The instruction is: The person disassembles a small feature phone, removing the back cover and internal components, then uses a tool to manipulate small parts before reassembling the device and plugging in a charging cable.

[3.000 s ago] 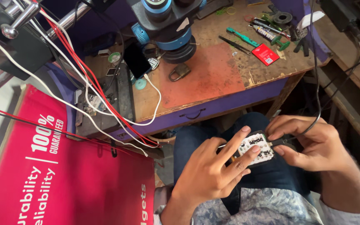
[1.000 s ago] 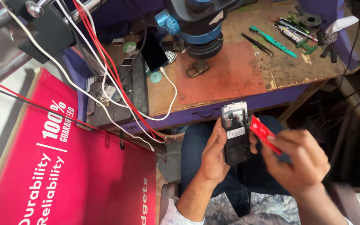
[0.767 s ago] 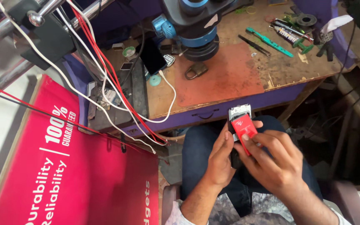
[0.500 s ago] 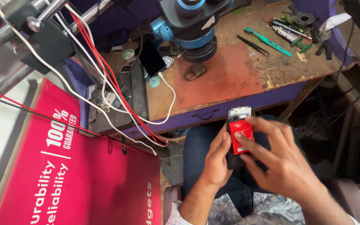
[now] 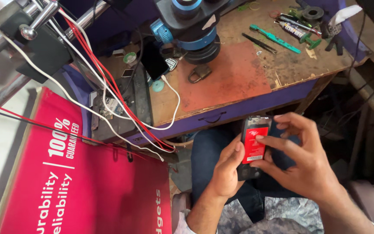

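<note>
A black phone [image 5: 251, 125] with its back off lies upright over my lap, with a red battery [image 5: 254, 145] sitting in its body. My left hand [image 5: 226, 169] grips the phone from the left side and below. My right hand [image 5: 301, 158] comes in from the right, with its fingertips resting on the red battery and its thumb under the phone's lower edge.
A wooden workbench [image 5: 291, 65] with a red mat [image 5: 228, 80] stands ahead. On it are a microscope [image 5: 195, 26], a padlock [image 5: 197, 73], another phone [image 5: 153, 60] with a white cable, a green brush [image 5: 275, 39] and tweezers [image 5: 259, 43]. A red poster [image 5: 66, 182] lies at the left.
Three seconds ago both hands held a bare circuit board. Since then my right hand brought the red battery onto the phone's open back, and now its fingers press on it.
</note>
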